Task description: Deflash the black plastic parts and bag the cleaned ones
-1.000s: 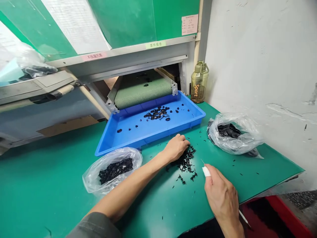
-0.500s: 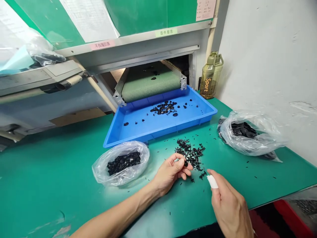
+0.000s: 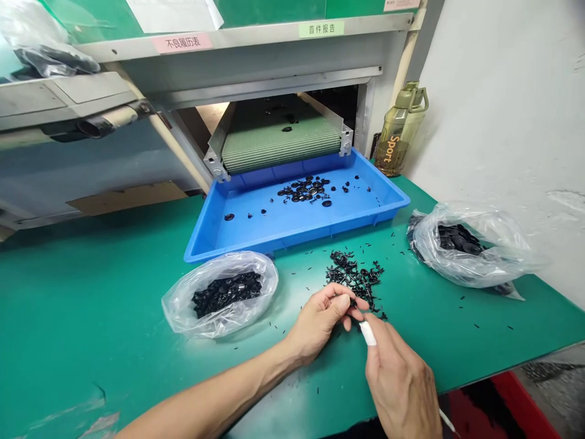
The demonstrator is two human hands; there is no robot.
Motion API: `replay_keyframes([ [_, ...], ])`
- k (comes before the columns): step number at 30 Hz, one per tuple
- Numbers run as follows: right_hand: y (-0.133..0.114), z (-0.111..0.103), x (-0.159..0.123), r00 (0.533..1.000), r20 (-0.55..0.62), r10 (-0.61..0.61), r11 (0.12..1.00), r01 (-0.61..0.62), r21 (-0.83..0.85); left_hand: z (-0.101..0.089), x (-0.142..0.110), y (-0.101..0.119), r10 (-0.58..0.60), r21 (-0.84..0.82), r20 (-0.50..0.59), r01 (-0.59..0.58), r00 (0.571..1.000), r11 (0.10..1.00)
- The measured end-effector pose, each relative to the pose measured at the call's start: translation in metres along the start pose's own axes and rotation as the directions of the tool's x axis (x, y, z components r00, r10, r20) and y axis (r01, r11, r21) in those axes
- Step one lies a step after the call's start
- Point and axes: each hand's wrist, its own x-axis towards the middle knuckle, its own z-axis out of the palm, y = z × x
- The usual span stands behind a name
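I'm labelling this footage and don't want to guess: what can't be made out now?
All in the head view:
Small black piece: mostly hidden by the fingers of the left hand.
Slim white rod: mostly hidden by the right hand.
Paper sheet: cut off by the top edge, writing too faint to read.
Conveyor belt: far end hidden by the frame above it.

A factory workshop, identified by its production fittings: a ribbed green conveyor belt (image 3: pixel 278 143) comes through a metal-framed partition (image 3: pixel 274 64) and ends over a blue tray (image 3: pixel 274 224) of small black parts (image 3: pixel 326 203). Printed labels (image 3: pixel 321 29) mark the rail (image 3: pixel 256 38) above; open plastic bags (image 3: pixel 214 326) hold more such parts in bulk on the green surface (image 3: pixel 91 305).
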Motion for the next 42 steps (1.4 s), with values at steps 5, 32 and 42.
replay_keyframes([
  [5,-0.002,0.003,0.000,1.000,-0.009,-0.006,0.999,0.005,-0.034,0.006,-0.002,0.000,0.043,0.056,-0.047,-0.040,0.998,0.998],
  [32,0.029,-0.005,0.018,0.884,0.406,0.232,0.904,-0.350,0.246,0.006,-0.002,0.011,0.085,0.353,-0.136,-0.032,0.987,0.935],
  [42,0.054,0.006,0.004,0.926,0.144,0.348,0.928,-0.362,0.088,0.005,0.066,0.036,0.259,0.936,0.317,-0.345,0.912,0.068],
])
